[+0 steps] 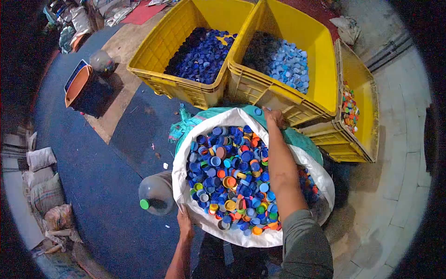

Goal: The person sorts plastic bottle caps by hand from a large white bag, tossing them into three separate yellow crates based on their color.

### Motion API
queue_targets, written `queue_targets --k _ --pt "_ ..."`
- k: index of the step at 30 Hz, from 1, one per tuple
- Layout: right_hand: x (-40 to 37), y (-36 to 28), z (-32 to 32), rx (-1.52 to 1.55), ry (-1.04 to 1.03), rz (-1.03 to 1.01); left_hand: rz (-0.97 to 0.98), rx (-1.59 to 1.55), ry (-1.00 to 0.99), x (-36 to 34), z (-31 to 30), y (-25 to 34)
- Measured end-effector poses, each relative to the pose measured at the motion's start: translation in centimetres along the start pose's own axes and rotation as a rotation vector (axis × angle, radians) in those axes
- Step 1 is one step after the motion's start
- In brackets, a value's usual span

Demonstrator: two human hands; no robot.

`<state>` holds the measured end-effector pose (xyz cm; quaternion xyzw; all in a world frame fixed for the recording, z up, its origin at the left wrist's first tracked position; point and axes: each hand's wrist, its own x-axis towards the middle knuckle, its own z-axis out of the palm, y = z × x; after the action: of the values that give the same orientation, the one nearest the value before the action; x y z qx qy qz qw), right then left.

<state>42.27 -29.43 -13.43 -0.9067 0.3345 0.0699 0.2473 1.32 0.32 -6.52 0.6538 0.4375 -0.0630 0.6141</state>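
A wide white sack point(180, 174) stands before me with its rim rolled back, full of mixed plastic bottle caps point(232, 172), mostly blue with orange, yellow and green ones. My left hand point(185, 224) is closed on the near left edge of the sack. Reaching across the caps, my right hand point(276, 118) is closed at the far rim, beside the green woven sacking point(297, 138) and close to the yellow crates; its fingertips are partly hidden. A single blue cap point(258, 111) lies on the green cloth beside that hand.
Beyond the sack stand a yellow crate point(153, 69) of dark blue caps, a second yellow crate point(320, 60) of light blue caps and a third yellow crate point(371, 125) of mixed caps. A clear jug point(158, 190) lies left; a dark tub point(83, 90) stands farther off. Stuffed sacks point(44, 183) line the left.
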Motion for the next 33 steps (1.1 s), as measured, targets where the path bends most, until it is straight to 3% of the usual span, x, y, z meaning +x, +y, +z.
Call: queue_targets --k 4,7,10,13,17,23,24,28,30,33 --pt "0.0 0.3 0.7 -0.055 0.046 0.039 -0.025 -0.105 0.005 0.4 0.2 -1.3" --pt "1.1 1.3 0.8 0.139 -0.104 -0.159 -0.098 -0.130 -0.005 0.3 0.2 -0.8" --pt "0.7 1.9 1.1 0.916 -0.430 0.057 -0.069 -0.098 0.009 -0.2 0.5 0.7" --pt "0.4 1.5 0.8 1.009 -0.449 0.179 -0.096 -0.078 0.016 -0.7 0.8 1.5" --pt "0.5 -0.4 2.0 0.030 -0.189 -0.161 0.043 -0.094 0.001 0.8 0.3 -1.6" --pt "-2.9 -2.1 -0.1 -0.031 -0.230 -0.238 -0.067 -0.111 0.007 0.7 0.3 -1.5" --pt "-3.5 -2.4 -0.1 -0.056 -0.111 -0.269 -0.065 -0.127 0.018 0.5 0.5 -0.9" --pt "-6.4 -3.0 -3.8 0.094 -0.022 -0.460 -0.038 -0.096 -0.030 1.2 -0.1 -1.8" --pt "-9.3 -1.9 -6.0 0.189 -0.151 -0.571 0.016 -0.174 -0.014 1.3 0.2 -2.4" --pt "-15.0 0.3 -9.4 0.421 -0.306 -0.653 -0.105 -0.109 -0.033 -1.6 1.2 3.1"
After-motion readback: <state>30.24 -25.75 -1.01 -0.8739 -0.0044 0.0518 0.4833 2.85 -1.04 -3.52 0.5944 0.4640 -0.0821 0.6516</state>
